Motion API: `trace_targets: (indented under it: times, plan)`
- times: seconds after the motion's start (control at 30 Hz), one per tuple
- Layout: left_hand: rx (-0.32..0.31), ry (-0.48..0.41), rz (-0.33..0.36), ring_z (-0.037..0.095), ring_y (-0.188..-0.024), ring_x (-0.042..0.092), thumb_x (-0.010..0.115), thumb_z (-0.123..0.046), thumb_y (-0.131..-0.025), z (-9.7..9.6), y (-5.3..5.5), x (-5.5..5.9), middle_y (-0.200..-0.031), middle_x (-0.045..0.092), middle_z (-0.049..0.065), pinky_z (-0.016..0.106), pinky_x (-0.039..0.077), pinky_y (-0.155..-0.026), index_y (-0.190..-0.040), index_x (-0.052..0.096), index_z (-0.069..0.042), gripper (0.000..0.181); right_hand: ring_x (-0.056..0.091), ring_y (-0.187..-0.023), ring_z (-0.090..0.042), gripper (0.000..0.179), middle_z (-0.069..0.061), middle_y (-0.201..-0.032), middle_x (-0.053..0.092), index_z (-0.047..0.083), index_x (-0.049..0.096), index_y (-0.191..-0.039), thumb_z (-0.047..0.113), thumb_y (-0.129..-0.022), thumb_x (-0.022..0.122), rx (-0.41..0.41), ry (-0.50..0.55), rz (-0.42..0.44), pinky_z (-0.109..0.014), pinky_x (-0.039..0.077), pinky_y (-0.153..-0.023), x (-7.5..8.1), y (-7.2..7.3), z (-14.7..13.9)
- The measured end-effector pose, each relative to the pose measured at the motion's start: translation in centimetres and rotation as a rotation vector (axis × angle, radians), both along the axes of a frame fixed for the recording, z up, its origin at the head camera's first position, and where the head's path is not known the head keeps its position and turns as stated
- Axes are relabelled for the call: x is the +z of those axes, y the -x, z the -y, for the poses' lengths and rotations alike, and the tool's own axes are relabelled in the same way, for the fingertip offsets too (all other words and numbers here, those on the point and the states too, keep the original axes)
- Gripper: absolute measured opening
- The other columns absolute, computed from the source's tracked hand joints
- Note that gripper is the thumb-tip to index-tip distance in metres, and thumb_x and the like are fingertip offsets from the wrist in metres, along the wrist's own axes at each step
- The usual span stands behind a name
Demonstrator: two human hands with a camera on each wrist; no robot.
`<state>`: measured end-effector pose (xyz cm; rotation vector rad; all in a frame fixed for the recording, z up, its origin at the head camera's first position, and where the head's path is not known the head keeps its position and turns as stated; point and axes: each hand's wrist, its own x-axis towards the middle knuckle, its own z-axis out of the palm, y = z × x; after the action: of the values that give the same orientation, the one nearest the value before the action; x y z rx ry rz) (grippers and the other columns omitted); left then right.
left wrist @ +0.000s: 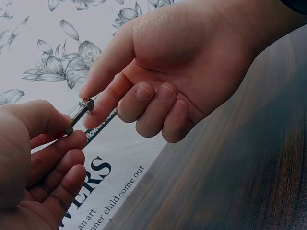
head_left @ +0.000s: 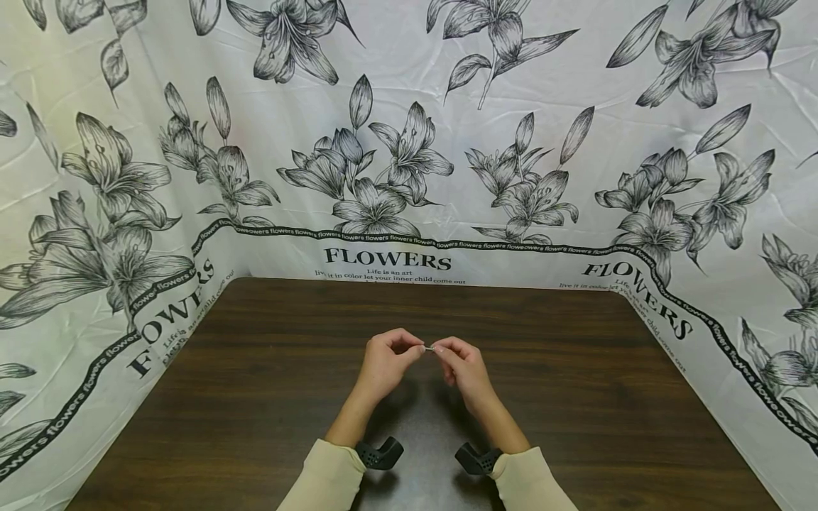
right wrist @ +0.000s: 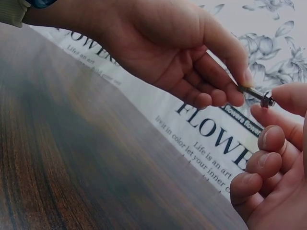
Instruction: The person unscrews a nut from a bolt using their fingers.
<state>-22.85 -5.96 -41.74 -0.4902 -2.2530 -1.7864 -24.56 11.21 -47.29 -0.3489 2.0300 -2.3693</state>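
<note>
Between the two hands is a small metal bolt [head_left: 429,348], held up above the table roughly level. My left hand [head_left: 382,365] pinches one end of it between thumb and forefinger. A nut [left wrist: 87,105] with a flange or washer-like rim sits around the other end of the threaded shank. My right hand [head_left: 471,372] has its thumb and forefinger on either side of that nut. In the right wrist view the nut [right wrist: 266,99] shows near the bolt's tip, with bare shank between the hands. The other fingers of both hands curl loosely beneath.
A dark wood-grain table [head_left: 287,411] lies under the hands. White cloth [head_left: 396,42] printed with flowers and lettering stands round its back and sides. Each wrist wears a black camera band, one on the left wrist [head_left: 380,454] and one on the right wrist [head_left: 476,460].
</note>
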Motion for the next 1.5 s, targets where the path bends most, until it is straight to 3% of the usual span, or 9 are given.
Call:
trace_targets:
  times: [0.23, 0.57, 0.67, 0.83, 1.0, 1.33, 1.5]
  plan:
    - [0.013, 0.006, 0.006, 0.022, -0.072, 0.063, 0.072, 0.003, -0.083, -0.1, 0.0, 0.0, -0.079, 0.07, 0.013, 0.039, 0.052, -0.068, -0.086, 0.072, 0.007, 0.004, 0.038, -0.047, -0.012, 0.019, -0.001, -0.059, 0.044, -0.017, 0.059, -0.106, -0.002, -0.096, 0.054, 0.046, 0.015, -0.012, -0.024, 0.033, -0.046, 0.3, -0.1, -0.3]
    - [0.014, -0.009, 0.002, 0.022, -0.072, 0.063, 0.072, 0.002, -0.083, 0.0, 0.1, 0.0, -0.079, 0.069, 0.013, 0.045, 0.052, -0.069, -0.085, 0.071, 0.007, 0.005, 0.036, -0.047, -0.012, 0.02, -0.004, -0.057, 0.04, -0.021, 0.054, -0.108, -0.007, -0.093, 0.055, 0.061, 0.033, -0.055, -0.025, 0.032, -0.047, 2.6, -1.5, 0.1]
    - [0.016, -0.006, 0.002, 0.021, -0.072, 0.063, 0.072, 0.005, -0.082, 0.0, 0.0, 0.0, -0.079, 0.069, 0.013, 0.041, 0.051, -0.068, -0.085, 0.071, 0.007, 0.004, 0.036, -0.047, -0.013, 0.019, -0.004, -0.057, 0.041, -0.019, 0.056, -0.108, -0.009, -0.092, 0.055, 0.061, 0.033, -0.065, -0.025, 0.033, -0.047, 2.4, -1.4, 0.0]
    - [0.021, -0.007, 0.001, 0.019, -0.071, 0.062, 0.072, 0.006, -0.081, -0.1, 0.0, -0.1, -0.077, 0.069, 0.011, 0.032, 0.05, -0.066, -0.083, 0.072, 0.004, 0.002, 0.037, -0.047, -0.013, 0.019, -0.001, -0.058, 0.043, -0.016, 0.06, -0.108, -0.006, -0.093, 0.057, 0.056, 0.039, -0.094, -0.024, 0.034, -0.047, 0.8, -0.5, -0.3]
    - [0.021, -0.008, -0.001, 0.019, -0.071, 0.063, 0.071, 0.007, -0.081, -0.1, 0.0, 0.0, -0.078, 0.069, 0.013, 0.032, 0.051, -0.066, -0.083, 0.073, 0.002, 0.006, 0.037, -0.048, -0.012, 0.021, 0.0, -0.059, 0.043, -0.014, 0.061, -0.111, 0.0, -0.095, 0.057, 0.052, 0.027, -0.138, -0.024, 0.033, -0.046, 0.0, -0.1, -0.3]
    - [0.008, -0.011, 0.001, 0.022, -0.072, 0.064, 0.071, 0.006, -0.082, -0.1, -0.1, 0.1, -0.08, 0.07, 0.015, 0.033, 0.051, -0.067, -0.086, 0.071, 0.007, 0.004, 0.039, -0.047, -0.011, 0.033, -0.003, -0.055, 0.042, -0.013, 0.06, -0.1, 0.017, -0.104, 0.048, 0.028, -0.02, 0.022, -0.023, 0.035, -0.047, -0.2, 0.2, -0.2]
    - [0.005, -0.018, -0.005, 0.022, -0.071, 0.065, 0.071, 0.007, -0.081, -0.1, -0.1, 0.0, -0.08, 0.07, 0.015, 0.031, 0.051, -0.065, -0.084, 0.072, 0.003, 0.005, 0.039, -0.047, -0.012, 0.04, -0.003, -0.055, 0.041, -0.018, 0.058, -0.098, 0.021, -0.103, 0.049, 0.05, -0.052, 0.035, -0.024, 0.035, -0.048, -0.2, 0.2, -0.3]
